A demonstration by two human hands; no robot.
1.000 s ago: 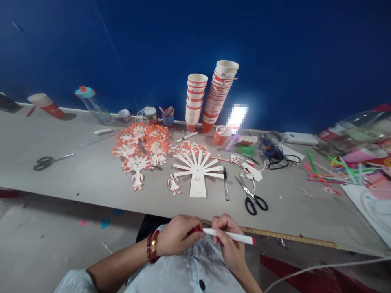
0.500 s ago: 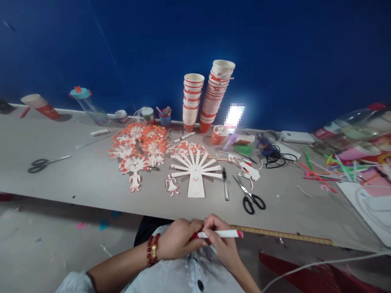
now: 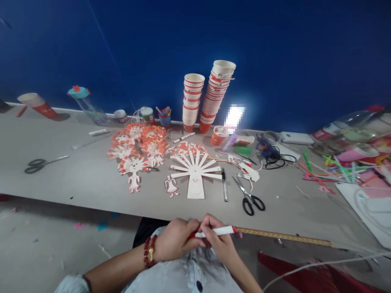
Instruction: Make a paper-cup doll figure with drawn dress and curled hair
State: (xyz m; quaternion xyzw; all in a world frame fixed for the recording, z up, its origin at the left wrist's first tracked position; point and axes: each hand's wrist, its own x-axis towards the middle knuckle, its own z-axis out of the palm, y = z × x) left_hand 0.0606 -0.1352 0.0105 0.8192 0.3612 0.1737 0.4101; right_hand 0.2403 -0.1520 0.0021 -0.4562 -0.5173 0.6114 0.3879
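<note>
At the table's near edge, my left hand is closed around the red end of a white marker. My right hand pinches the marker's white barrel, its other red-tipped end pointing right and slightly up. Beyond my hands lies a white paper cutout with strips fanned out at its top and a drawn figure on it. Left of that is a small red-edged dress cutout. A black pen and black-handled scissors lie to its right.
Orange-and-white paper figures lie heaped at the left middle. Two tall paper cup stacks, one on the left and one on the right, stand by the blue wall. Cables and coloured straws lie on the right; more scissors far left.
The marker has tilted, its right end rising and shifting left in my right hand. Both hands stay close together on it. The table items are unmoved apart from a slight view shift.
</note>
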